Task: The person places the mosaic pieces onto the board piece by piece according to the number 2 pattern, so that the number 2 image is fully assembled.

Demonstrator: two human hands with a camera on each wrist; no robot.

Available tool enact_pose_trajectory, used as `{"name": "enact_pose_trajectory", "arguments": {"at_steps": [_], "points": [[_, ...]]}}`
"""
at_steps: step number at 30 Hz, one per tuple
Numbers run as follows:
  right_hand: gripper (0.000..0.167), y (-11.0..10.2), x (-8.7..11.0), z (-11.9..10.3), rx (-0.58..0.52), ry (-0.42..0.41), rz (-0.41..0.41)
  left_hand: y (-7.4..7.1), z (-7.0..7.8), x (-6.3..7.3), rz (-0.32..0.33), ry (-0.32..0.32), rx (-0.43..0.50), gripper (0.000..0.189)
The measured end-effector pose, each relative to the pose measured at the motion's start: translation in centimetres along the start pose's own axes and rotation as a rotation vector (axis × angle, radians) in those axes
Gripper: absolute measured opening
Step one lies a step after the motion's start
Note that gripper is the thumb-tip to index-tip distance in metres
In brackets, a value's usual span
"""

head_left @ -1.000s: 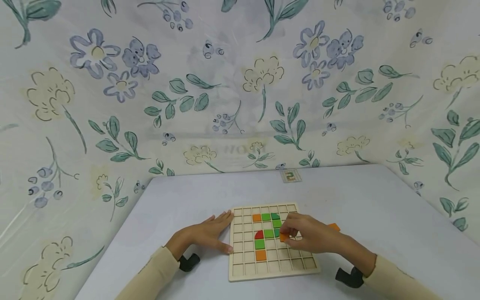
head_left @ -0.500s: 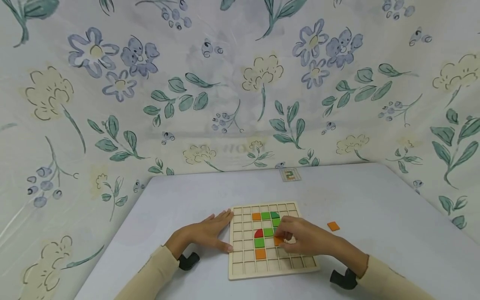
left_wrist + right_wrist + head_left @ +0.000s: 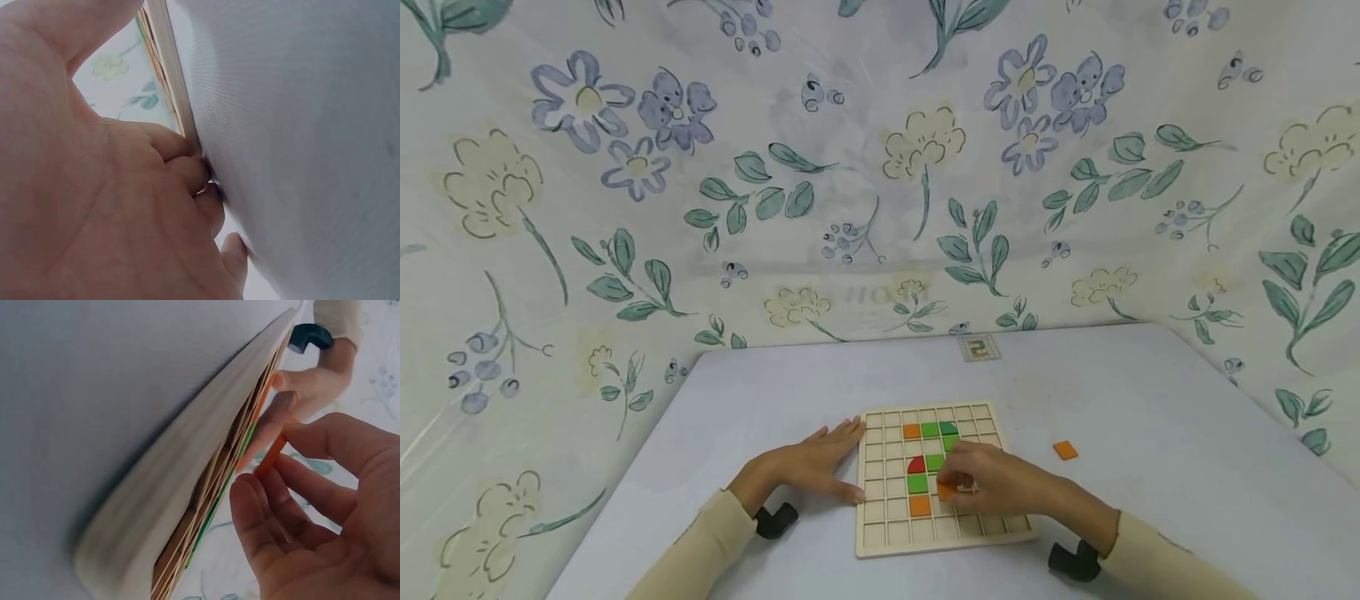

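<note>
A wooden grid board [image 3: 887,533] lies on the table, with green, orange and red tiles set in some of its cells. My right hand [image 3: 1000,481] pinches an orange square tile [image 3: 946,492] between thumb and fingers over the board, just right of the lower green tile [image 3: 917,483]. In the right wrist view that orange tile [image 3: 272,456] is tilted and held a little off the board. Along the board's left edge rests my left hand [image 3: 808,463], fingers spread and touching the rim. The left wrist view shows its palm [image 3: 119,206] beside the board's side.
A loose orange tile [image 3: 1065,450] lies on the white table [image 3: 1120,400] to the right of the board. Near the back edge sits a small card with a printed grid pattern [image 3: 980,347]. A flower-patterned sheet [image 3: 850,208] hangs behind the table.
My right hand has moved left and slightly toward me over the board, carrying the orange tile. The loose orange tile at right has come fully into sight. My left hand stays put.
</note>
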State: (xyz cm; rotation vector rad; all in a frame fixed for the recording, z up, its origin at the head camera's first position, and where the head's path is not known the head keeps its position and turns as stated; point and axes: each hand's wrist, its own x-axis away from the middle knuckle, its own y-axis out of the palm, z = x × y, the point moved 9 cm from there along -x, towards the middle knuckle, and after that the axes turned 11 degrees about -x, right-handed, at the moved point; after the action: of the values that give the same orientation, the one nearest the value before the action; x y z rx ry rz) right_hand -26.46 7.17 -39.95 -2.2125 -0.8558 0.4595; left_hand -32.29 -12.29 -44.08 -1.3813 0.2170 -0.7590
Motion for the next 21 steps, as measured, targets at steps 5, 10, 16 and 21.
{"name": "enact_pose_trajectory", "arguments": {"at_steps": [5, 10, 16, 21], "points": [[0.018, 0.6, -0.3, 0.2, -0.005, 0.022, -0.006, -0.2, 0.1, 0.1, 0.003, 0.005, 0.007, 0.112], [0.017, 1.2, -0.4, 0.6, -0.009, 0.038, -0.001, -0.2, 0.2, 0.1, 0.004, 0.012, 0.01, 0.112], [0.016, 1.5, -0.4, 0.6, 0.023, 0.03, 0.001, -0.1, 0.1, 0.1, 0.004, 0.005, 0.009, 0.111], [0.015, 1.7, -0.3, 0.4, 0.068, 0.031, 0.001, -0.2, 0.0, 0.1, -0.002, -0.002, 0.013, 0.111]]}}
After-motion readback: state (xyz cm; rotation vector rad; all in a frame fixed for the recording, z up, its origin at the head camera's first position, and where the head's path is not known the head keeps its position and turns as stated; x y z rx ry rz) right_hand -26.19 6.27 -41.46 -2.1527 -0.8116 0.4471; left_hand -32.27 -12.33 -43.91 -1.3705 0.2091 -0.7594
